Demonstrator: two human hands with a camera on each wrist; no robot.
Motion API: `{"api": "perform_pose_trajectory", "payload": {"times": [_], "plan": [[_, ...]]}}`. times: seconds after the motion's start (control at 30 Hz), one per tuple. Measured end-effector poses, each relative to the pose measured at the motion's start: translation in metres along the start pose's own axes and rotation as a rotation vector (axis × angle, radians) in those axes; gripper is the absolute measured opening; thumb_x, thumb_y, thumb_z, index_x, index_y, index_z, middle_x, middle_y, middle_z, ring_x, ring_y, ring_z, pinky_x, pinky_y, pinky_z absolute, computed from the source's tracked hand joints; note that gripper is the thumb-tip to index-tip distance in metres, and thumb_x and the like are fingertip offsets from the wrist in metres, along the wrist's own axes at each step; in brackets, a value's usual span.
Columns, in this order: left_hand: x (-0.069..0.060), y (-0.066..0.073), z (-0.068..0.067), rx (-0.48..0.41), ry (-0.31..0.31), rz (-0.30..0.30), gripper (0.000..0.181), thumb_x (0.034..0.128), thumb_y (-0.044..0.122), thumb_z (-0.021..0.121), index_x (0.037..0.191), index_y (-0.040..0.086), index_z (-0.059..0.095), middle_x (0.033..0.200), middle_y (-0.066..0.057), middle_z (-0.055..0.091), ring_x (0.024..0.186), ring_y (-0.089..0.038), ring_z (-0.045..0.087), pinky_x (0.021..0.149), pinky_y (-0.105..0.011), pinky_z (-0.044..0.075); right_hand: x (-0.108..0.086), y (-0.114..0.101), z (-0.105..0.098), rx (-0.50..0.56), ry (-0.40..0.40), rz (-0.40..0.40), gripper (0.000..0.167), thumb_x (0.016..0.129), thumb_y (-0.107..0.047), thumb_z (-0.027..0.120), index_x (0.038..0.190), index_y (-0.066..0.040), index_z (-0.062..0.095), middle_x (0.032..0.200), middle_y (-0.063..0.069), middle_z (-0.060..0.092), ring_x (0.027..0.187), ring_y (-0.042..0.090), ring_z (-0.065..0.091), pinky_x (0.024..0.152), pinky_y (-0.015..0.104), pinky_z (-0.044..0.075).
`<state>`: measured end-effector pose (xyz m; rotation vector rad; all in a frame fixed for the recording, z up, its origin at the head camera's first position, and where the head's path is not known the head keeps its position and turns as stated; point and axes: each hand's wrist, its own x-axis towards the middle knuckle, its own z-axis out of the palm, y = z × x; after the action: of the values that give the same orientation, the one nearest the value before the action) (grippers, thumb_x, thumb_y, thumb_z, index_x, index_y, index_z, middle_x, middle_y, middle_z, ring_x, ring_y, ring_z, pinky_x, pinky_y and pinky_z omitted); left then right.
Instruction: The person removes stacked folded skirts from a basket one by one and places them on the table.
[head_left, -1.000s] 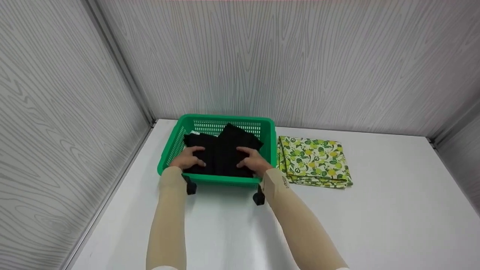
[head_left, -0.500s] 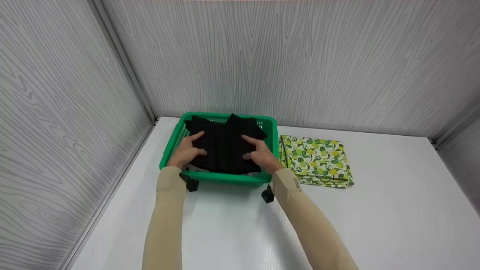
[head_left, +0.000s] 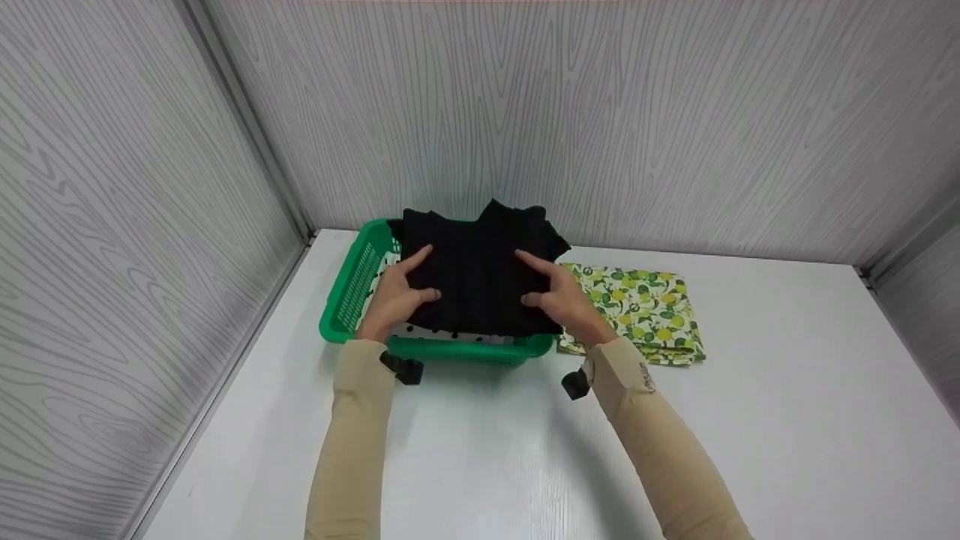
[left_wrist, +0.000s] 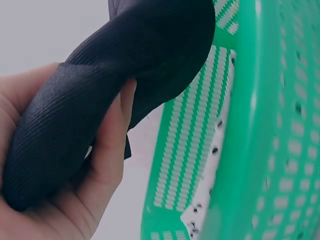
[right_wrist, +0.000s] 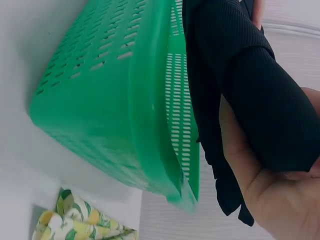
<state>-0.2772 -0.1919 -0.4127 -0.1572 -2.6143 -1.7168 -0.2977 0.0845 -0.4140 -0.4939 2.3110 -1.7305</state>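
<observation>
Both hands hold up a folded black cloth (head_left: pixel 480 277) above a green plastic basket (head_left: pixel 341 300). The left hand (head_left: pixel 394 300) grips its left side; in the left wrist view, fingers and thumb curl round the thick ribbed fold (left_wrist: pixel 55 130). On the opposite side the right hand (head_left: pixel 566 304) grips the cloth, and the right wrist view shows the fold (right_wrist: pixel 275 110) between thumb and fingers. Inside the basket lies a white cloth with black dots (head_left: pixel 427 332), partly hidden by the black cloth.
A folded cloth with a yellow and green lemon print (head_left: pixel 645 311) lies to the right of the basket on the white table (head_left: pixel 787 390). Grey wood-grain panels (head_left: pixel 600 112) stand behind and at the sides.
The hands have lifted the black cloth up out of the basket and shifted it right. The dotted white cloth beneath has come into view. The lemon-print cloth stays put.
</observation>
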Motion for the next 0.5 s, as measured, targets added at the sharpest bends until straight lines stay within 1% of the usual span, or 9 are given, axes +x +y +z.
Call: {"api": "perform_pose_trajectory", "payload": {"times": [0.17, 0.3, 0.37, 0.4, 0.43, 0.5], "plan": [[-0.003, 0.01, 0.012, -0.048, 0.001, 0.037, 0.078, 0.0874, -0.005, 0.066, 0.158, 0.013, 0.038, 0.162, -0.013, 0.031, 0.15, -0.029, 0.022, 0.118, -0.047, 0.024, -0.011, 0.001, -0.014, 0.02, 0.007, -0.037, 0.074, 0.089, 0.013, 0.059, 0.157, -0.012, 0.041, 0.163, 0.016, 0.027, 0.147, 0.029, 0.027, 0.118, 0.046, 0.026], [-0.006, 0.016, 0.025, -0.071, -0.015, 0.055, 0.078, 0.0877, -0.005, 0.066, 0.158, 0.014, 0.038, 0.163, -0.013, 0.029, 0.151, -0.029, 0.02, 0.119, -0.047, 0.023, -0.023, 0.004, -0.026, 0.029, 0.019, -0.039, 0.074, 0.089, 0.013, 0.059, 0.157, -0.012, 0.041, 0.163, 0.016, 0.028, 0.147, 0.03, 0.027, 0.118, 0.046, 0.027], [-0.008, 0.019, 0.03, -0.086, -0.017, 0.065, 0.077, 0.0873, -0.005, 0.066, 0.157, 0.014, 0.039, 0.163, -0.014, 0.029, 0.15, -0.028, 0.022, 0.118, -0.047, 0.025, -0.029, 0.004, -0.031, 0.03, 0.019, -0.044, 0.074, 0.09, 0.013, 0.059, 0.157, -0.012, 0.04, 0.163, 0.016, 0.028, 0.146, 0.03, 0.029, 0.117, 0.047, 0.028], [-0.009, 0.02, 0.033, -0.095, -0.015, 0.073, 0.078, 0.0871, -0.006, 0.066, 0.157, 0.014, 0.039, 0.162, -0.014, 0.03, 0.148, -0.027, 0.026, 0.117, -0.046, 0.025, -0.032, 0.004, -0.033, 0.027, 0.02, -0.051, 0.074, 0.089, 0.013, 0.06, 0.157, -0.012, 0.04, 0.163, 0.016, 0.028, 0.146, 0.03, 0.029, 0.116, 0.047, 0.028], [-0.01, 0.02, 0.036, -0.108, -0.016, 0.08, 0.078, 0.0868, -0.006, 0.066, 0.157, 0.014, 0.039, 0.162, -0.014, 0.03, 0.142, -0.029, 0.034, 0.115, -0.045, 0.028, -0.035, 0.004, -0.036, 0.025, 0.022, -0.057, 0.074, 0.089, 0.013, 0.06, 0.157, -0.012, 0.04, 0.162, 0.016, 0.028, 0.145, 0.03, 0.03, 0.116, 0.047, 0.029], [-0.012, 0.023, 0.042, -0.12, -0.015, 0.094, 0.078, 0.0864, -0.006, 0.066, 0.157, 0.014, 0.04, 0.162, -0.013, 0.032, 0.135, -0.028, 0.039, 0.11, -0.043, 0.032, -0.041, 0.005, -0.04, 0.015, 0.031, -0.072, 0.074, 0.089, 0.013, 0.06, 0.157, -0.012, 0.041, 0.162, 0.016, 0.029, 0.146, 0.029, 0.029, 0.117, 0.046, 0.028]]}}
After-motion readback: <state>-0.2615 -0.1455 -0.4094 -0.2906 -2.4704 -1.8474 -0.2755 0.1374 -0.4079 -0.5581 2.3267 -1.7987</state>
